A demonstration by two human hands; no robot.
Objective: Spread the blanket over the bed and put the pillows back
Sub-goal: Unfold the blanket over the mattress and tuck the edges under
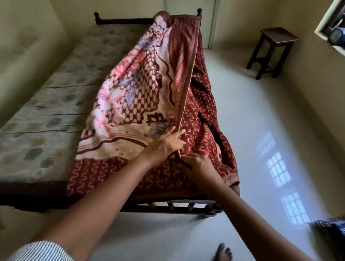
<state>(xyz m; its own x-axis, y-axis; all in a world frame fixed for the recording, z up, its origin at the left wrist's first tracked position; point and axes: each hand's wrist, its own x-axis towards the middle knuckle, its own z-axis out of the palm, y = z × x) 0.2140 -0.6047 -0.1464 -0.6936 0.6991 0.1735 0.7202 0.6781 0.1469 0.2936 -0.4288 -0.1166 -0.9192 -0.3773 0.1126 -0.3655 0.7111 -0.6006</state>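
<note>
The patterned blanket [145, 91] is kept doubled on the right half of the mattress [45, 110], stretching away from the grip. Its fold edge is pinched by the right hand [198, 163]. Just beyond, the left hand [166, 144] is laid straight-fingered, its hold not discernible, presumably so the top layer can be thrown leftward.

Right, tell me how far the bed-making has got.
Done: the blanket is on the bed, folded along its right side. In hand: left hand and right hand work at the fold near the foot. Left: opening it across the bare mattress, then the pillows; none is on the bed, though the blue striped bundle on the floor may be one.
</note>
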